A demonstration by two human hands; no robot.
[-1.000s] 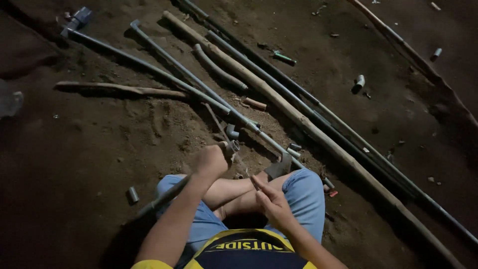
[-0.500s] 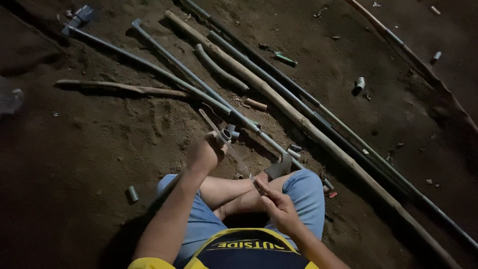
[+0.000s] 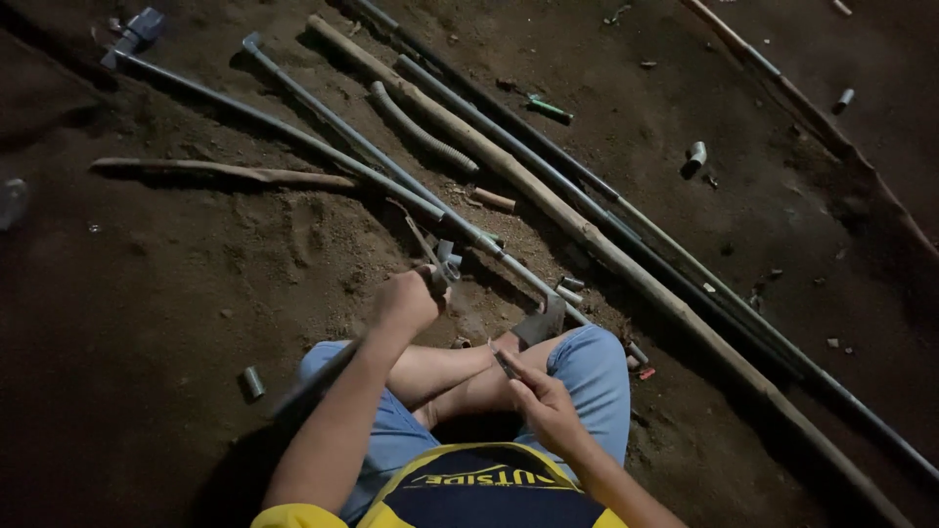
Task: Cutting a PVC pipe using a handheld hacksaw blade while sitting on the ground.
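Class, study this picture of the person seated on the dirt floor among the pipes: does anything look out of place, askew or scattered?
Yes. Short pipe fittings lie scattered loose over the dirt: one beside the left knee, another far off past the long pipes. A wooden stick lies askew to the grey pipes. The left hand grips a thin tool; the right hand holds a small piece.

The fingers of the left hand (image 3: 409, 298) are curled out of sight around a thin tool (image 3: 423, 241) whose lower end is hidden in the fist; its kind cannot be told. The small object (image 3: 506, 365) pinched by the right hand (image 3: 544, 403) is too small to identify. Both forearms are cut off by the bottom edge. The long pipes (image 3: 685, 264) are cut by the right edge. A pale object (image 3: 12, 200) at the left edge is blurred and cropped.
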